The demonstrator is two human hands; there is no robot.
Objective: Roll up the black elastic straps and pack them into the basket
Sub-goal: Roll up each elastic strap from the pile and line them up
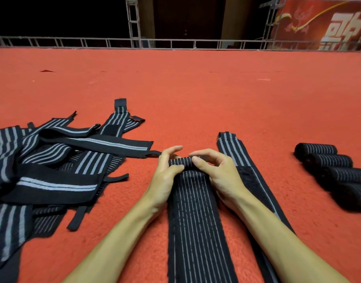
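A black elastic strap with thin white stripes (196, 217) lies flat on the red carpet, running from the bottom edge up to my hands. Its far end is rolled into a small coil (180, 161). My left hand (165, 174) pinches the coil's left end and my right hand (214, 170) pinches its right end, thumbs on the near side, fingers curled over the top. A second flat strap (236, 154) lies just right of it, partly under my right arm. No basket is in view.
A tangled heap of unrolled striped straps (53, 160) covers the carpet at the left. Several finished rolls (334, 172) sit in a row at the right. The red carpet (196, 88) stretches ahead to a metal truss rail (175, 42) and a red banner (328, 23).
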